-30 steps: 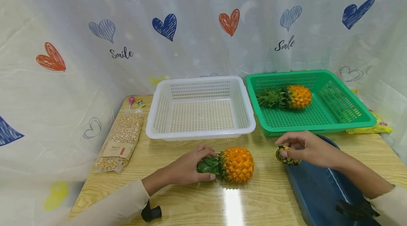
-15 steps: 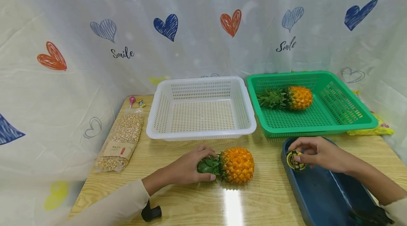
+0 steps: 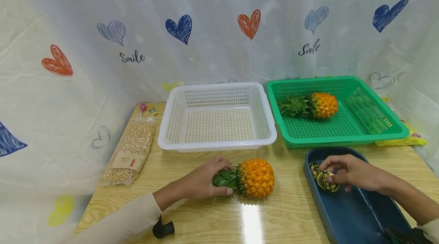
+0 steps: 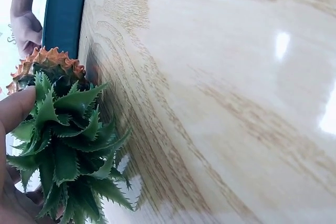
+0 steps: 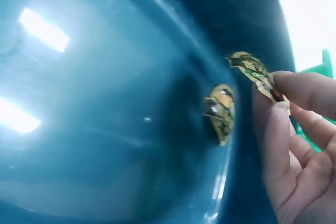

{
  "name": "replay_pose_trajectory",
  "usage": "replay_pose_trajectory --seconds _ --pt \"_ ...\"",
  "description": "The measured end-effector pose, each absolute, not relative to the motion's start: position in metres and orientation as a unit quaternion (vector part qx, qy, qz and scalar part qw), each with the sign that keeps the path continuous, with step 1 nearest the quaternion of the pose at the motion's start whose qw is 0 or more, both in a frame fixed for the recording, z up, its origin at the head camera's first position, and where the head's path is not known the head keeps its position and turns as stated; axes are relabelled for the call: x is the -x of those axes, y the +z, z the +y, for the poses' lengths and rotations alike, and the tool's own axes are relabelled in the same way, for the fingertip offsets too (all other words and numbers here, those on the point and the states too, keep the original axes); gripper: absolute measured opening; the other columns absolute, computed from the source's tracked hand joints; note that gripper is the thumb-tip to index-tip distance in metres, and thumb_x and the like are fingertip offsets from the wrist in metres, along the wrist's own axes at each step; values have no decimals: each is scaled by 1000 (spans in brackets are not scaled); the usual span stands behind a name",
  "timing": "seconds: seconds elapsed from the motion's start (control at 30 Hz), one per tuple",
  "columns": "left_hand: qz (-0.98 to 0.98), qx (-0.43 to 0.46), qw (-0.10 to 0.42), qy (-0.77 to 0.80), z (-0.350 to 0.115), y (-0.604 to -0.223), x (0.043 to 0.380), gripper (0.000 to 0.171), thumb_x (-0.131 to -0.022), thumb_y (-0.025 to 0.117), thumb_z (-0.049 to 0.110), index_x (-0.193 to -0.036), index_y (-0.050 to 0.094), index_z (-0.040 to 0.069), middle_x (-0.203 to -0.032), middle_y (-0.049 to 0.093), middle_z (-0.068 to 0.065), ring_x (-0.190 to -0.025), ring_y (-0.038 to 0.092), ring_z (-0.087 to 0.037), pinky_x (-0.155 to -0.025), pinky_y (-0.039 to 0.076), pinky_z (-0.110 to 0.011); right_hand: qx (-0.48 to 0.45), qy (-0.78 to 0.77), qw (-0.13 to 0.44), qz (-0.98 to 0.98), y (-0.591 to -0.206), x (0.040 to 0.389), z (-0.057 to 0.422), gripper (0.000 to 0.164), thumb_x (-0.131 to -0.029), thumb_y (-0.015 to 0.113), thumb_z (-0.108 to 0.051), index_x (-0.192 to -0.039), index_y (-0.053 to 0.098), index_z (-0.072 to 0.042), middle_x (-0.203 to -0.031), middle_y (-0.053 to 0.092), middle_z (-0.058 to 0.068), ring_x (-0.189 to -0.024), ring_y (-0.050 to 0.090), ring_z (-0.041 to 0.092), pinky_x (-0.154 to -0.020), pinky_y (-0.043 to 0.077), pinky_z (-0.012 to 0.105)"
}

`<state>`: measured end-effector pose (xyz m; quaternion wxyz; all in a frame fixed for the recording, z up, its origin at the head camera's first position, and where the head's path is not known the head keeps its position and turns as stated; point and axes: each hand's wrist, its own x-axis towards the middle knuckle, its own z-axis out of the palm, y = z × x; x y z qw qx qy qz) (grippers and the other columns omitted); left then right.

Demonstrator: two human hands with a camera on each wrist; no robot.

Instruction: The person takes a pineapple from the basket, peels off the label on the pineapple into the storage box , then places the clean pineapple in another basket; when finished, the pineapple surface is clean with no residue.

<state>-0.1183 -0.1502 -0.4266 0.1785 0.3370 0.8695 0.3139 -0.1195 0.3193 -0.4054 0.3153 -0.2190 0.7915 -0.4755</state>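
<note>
My left hand (image 3: 207, 179) curls round the green leaves of a small orange pineapple (image 3: 256, 178) lying on the table, its crown toward me in the left wrist view. Over the dark blue tray (image 3: 343, 213) at the right, my right hand (image 3: 356, 173) pinches a small black-and-gold wrapped disc (image 5: 254, 74) between thumb and fingertips. A second such wrapped disc (image 5: 223, 114) lies inside the tray, close to its wall. Another pineapple (image 3: 322, 105) rests on its side in the green basket (image 3: 343, 137).
A white basket (image 3: 219, 145) stands behind the left hand's pineapple, beside the green one. On the left lie a bag of corn kernels (image 3: 132, 148), a pink lollipop (image 3: 143, 107) and a small wrapped candy (image 3: 153, 111). Part of a yellow packet (image 3: 401, 141) shows right of the green basket.
My right hand has moved right and toward me, from the tray's edge to over its inside, with the wrapped disc. A second disc now shows in the tray. My left hand stays on the pineapple.
</note>
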Motion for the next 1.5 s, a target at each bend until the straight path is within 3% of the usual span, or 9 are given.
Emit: replay_pose_trajectory --seconds 0.2,0.43,0.6,0.7,0.93,1.03,1.23,1.5 --pt "870 -332 187 314 -150 -425 118 59 -92 68 54 -140 52 27 -144 44 4 -124 52 -14 -99 50 -40 192 -472 366 778 -412 114 320 32 -102 55 -7 -128 51 12 -109 65 14 -68 58 21 -52 50 37" --pt "868 -331 190 317 -150 -424 118 59 -91 70 52 -140 52 24 -143 45 2 -120 53 -15 -95 50 -38 172 -438 375 799 -418 111 322 31 -99 61 -10 -123 55 8 -108 65 14 -65 59 16 -50 51 33" --pt "868 -335 184 316 -150 -425 118 58 -91 70 51 -139 52 24 -140 46 2 -120 54 -15 -94 51 -36 152 -417 373 815 -417 109 322 46 -98 65 -16 -130 51 14 -109 66 11 -62 58 14 -51 51 33" --pt "869 -334 183 315 -149 -426 118 57 -91 71 50 -139 51 26 -139 46 3 -121 54 -15 -94 51 -35 140 -402 376 823 -413 109 322 55 -98 66 -19 -134 47 18 -113 66 15 -67 61 15 -53 52 35" --pt "871 -329 184 316 -149 -425 117 55 -91 72 49 -138 51 30 -135 47 4 -120 53 -15 -93 51 -36 138 -380 380 832 -410 110 322 52 -96 69 -20 -131 54 16 -128 58 33 -86 67 22 -59 54 37" --pt "871 -328 185 316 -149 -425 117 55 -91 72 49 -138 51 30 -135 47 4 -120 53 -15 -94 51 -36 153 -372 370 837 -412 111 324 51 -95 69 -21 -128 57 16 -126 60 32 -93 68 21 -65 55 35" --pt "871 -327 185 315 -149 -427 118 56 -91 72 49 -138 51 29 -135 47 3 -120 53 -16 -92 51 -35 189 -366 342 845 -414 111 326 48 -96 69 -20 -126 58 15 -122 63 30 -86 66 4 -67 54 29" --pt "871 -327 185 317 -149 -427 117 56 -90 72 50 -138 51 29 -135 47 3 -120 53 -16 -91 51 -34 205 -355 303 860 -410 109 324 43 -97 68 -19 -129 57 7 -119 62 20 -86 61 2 -65 53 30"
